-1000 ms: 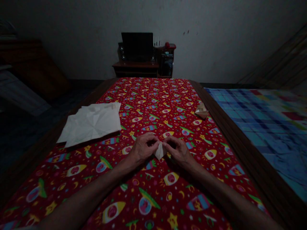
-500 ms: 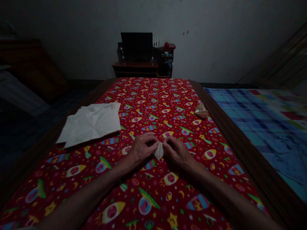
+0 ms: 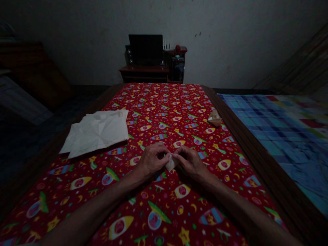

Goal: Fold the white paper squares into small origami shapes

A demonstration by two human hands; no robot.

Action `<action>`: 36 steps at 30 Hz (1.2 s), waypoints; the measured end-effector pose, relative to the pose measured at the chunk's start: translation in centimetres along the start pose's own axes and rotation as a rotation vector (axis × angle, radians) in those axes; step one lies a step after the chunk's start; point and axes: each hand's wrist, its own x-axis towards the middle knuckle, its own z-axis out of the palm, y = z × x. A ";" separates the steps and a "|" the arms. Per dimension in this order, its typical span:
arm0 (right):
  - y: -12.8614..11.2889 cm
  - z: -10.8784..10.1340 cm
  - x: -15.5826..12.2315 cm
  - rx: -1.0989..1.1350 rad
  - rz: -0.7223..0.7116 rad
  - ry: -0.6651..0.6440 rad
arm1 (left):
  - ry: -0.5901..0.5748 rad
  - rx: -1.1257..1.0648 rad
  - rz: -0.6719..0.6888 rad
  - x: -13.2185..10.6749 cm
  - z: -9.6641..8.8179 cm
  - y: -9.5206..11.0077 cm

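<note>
A small folded piece of white paper [image 3: 171, 164], its lower end pointed, is held between my two hands low over the red patterned cloth [image 3: 164, 212]. My left hand [image 3: 155, 158] pinches its upper left part between thumb and fingers. From the other side my right hand [image 3: 189, 160] pinches the upper right part, and the thumbs nearly meet at the top. Both hands hide much of the paper's upper half. To the left lies a stack of creased white sheets [image 3: 99, 133]. A folded paper piece [image 3: 214, 118] rests near the cloth's right edge.
Dark wooden edges border the cloth, the right one [image 3: 246, 150] beside a blue checked sheet [image 3: 276, 136]. Beyond the far end, a black monitor [image 3: 145, 49] stands on a brown desk [image 3: 143, 69] against the wall. A red object [image 3: 180, 49] sits beside it.
My right thumb and fingers have shifted slightly left, closer to my left fingertips at the top of the paper. More of the paper's lower right side shows now.
</note>
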 end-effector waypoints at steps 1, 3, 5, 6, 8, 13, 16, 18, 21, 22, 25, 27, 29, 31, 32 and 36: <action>-0.1 0.0 0.0 -0.011 -0.004 -0.005 | -0.001 0.005 0.000 0.0 0.0 0.0; -0.3 -0.1 0.0 -0.048 -0.023 -0.011 | -0.001 0.016 -0.001 0.0 -0.1 0.1; -0.5 -0.3 -0.1 -0.091 -0.047 -0.015 | 0.001 0.023 -0.001 0.0 -0.1 0.2; -0.5 -0.3 -0.1 -0.113 -0.062 -0.020 | 0.002 0.024 -0.002 0.0 -0.1 0.2; -0.5 -0.4 -0.2 -0.153 -0.100 -0.034 | 0.004 0.023 -0.006 0.0 -0.1 0.1; -0.4 -0.5 -0.3 -0.183 -0.146 -0.054 | 0.020 0.021 -0.007 -0.1 0.0 0.0; -0.5 -0.5 -0.3 -0.180 -0.136 -0.042 | 0.042 0.031 -0.009 -0.2 0.1 -0.1; -0.5 -0.6 -0.2 -0.178 -0.133 -0.032 | 0.054 0.041 -0.019 -0.3 0.2 -0.1; -0.6 -0.7 -0.2 -0.193 -0.136 -0.029 | 0.055 0.061 -0.022 -0.3 0.2 -0.1; -0.6 -0.8 -0.2 -0.202 -0.139 -0.026 | 0.059 0.065 -0.019 -0.3 0.2 -0.1; -0.5 -1.0 -0.2 -0.224 -0.161 0.012 | 0.086 0.066 -0.024 -0.2 0.0 -0.2; -0.4 -1.1 -0.2 -0.238 -0.180 0.041 | 0.096 0.065 -0.034 -0.2 -0.1 -0.2; -0.3 -1.1 -0.1 -0.258 -0.206 0.048 | 0.075 0.056 -0.011 -0.1 -0.1 -0.3; -0.2 -1.1 -0.1 -0.300 -0.241 0.039 | 0.033 0.032 0.033 -0.2 0.1 -0.3; -0.2 -1.0 -0.1 -0.325 -0.259 0.037 | 0.010 0.016 0.048 -0.3 0.2 -0.3; -0.1 -0.9 -0.2 -0.388 -0.280 0.037 | -0.043 -0.033 0.050 -0.6 0.4 -0.5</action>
